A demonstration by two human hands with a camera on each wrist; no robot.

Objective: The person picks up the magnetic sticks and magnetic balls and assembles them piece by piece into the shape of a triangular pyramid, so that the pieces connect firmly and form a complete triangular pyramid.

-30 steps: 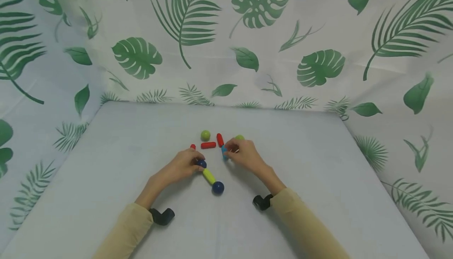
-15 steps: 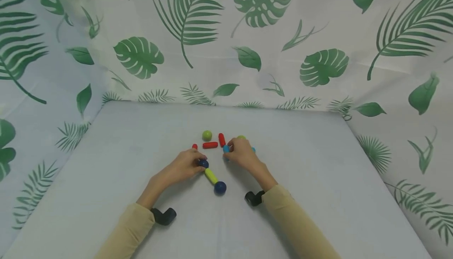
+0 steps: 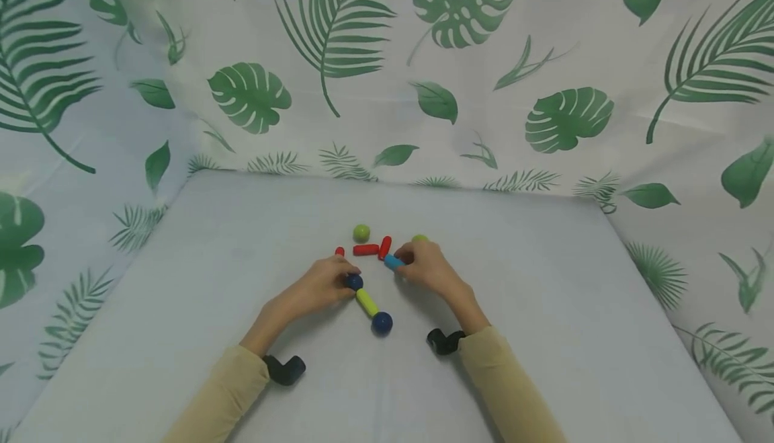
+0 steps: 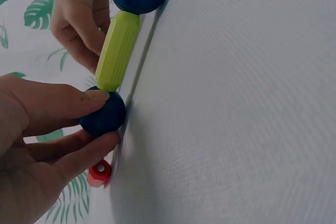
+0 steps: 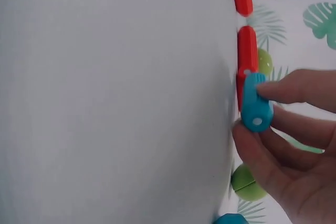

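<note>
My left hand (image 3: 322, 283) pinches a dark blue ball (image 4: 103, 115) between thumb and fingers. A ribbed yellow-green rod (image 3: 367, 302) runs from that ball to a second dark blue ball (image 3: 382, 323) nearer me. In my right hand (image 3: 429, 266), thumb and fingers grip a light blue rod (image 5: 256, 103) with a pale round spot on its end. The blue rod's far end meets the near end of a slanted red rod (image 3: 385, 247). Another red rod (image 3: 365, 250) lies crosswise just left of it.
A green ball (image 3: 361, 232) sits behind the red rods. Another green ball (image 3: 420, 237) is partly hidden behind my right hand. One more red rod (image 4: 99, 173) lies beyond my left hand. A blue piece (image 5: 231, 219) shows at the right wrist view's bottom edge. Leaf-print cloth surrounds the white table (image 3: 272, 214).
My right hand has turned the blue rod from nearly lengthwise to slanting right. The red rod at its end has swung from leaning left to leaning right. My left hand keeps its hold.
</note>
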